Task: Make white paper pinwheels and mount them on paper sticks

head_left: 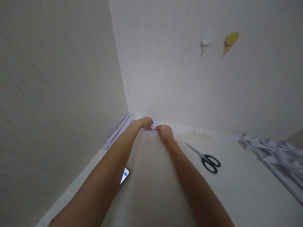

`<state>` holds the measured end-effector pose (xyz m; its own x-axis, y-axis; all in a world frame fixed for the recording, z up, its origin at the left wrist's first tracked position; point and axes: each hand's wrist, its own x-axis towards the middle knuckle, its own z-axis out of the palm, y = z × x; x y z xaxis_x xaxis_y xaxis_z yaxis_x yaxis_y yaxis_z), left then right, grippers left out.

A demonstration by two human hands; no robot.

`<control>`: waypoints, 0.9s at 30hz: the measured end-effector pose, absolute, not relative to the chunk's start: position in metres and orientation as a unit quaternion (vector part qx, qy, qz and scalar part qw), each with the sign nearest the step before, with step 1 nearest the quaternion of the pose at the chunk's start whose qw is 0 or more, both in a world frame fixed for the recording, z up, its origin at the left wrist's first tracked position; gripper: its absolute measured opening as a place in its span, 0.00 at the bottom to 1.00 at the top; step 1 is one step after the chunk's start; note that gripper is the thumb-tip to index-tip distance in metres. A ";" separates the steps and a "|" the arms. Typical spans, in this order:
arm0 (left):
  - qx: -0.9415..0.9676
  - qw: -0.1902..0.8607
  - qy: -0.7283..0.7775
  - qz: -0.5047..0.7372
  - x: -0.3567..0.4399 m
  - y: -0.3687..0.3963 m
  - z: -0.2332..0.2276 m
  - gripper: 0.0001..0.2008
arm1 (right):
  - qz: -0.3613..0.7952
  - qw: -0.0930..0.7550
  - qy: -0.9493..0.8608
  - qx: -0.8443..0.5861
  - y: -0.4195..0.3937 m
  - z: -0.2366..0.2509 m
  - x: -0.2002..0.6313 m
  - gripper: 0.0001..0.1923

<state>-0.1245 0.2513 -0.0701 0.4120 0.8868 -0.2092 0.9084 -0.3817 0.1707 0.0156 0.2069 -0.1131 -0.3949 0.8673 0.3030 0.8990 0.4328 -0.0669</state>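
Both my arms reach out over a pale surface to where it meets the wall. A small piece of white paper [156, 124] lies between my hands. My left hand [146, 122] curls at its left edge, thumb and fingers bent toward each other on it. With fingers closed, my right hand [165, 132] pinches the near right side of the paper. Part of the sheet is hidden behind the fingers. Scissors [203, 157] with black handles lie right of my right forearm, their blades pointing toward the wall.
Several rolled white paper sticks [117, 132] lie along the left wall. A lit phone [124, 175] is partly hidden beneath my left forearm. Folded paper pieces [276, 151] and long paper rolls pile up at the right. A white hook [207, 39] and a yellow hook [232, 38] are on the wall.
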 end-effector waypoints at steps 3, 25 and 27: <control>0.828 0.129 0.543 -0.054 -0.123 0.250 -0.065 0.16 | -0.049 0.149 -0.832 -0.532 0.208 -0.113 0.016 0.15; 0.821 0.182 0.538 -0.065 -0.128 0.259 -0.068 0.15 | -0.038 0.151 -0.822 -0.548 0.209 -0.112 0.015 0.14; 0.825 0.184 0.531 -0.061 -0.129 0.260 -0.069 0.15 | -0.037 0.152 -0.821 -0.549 0.209 -0.112 0.015 0.14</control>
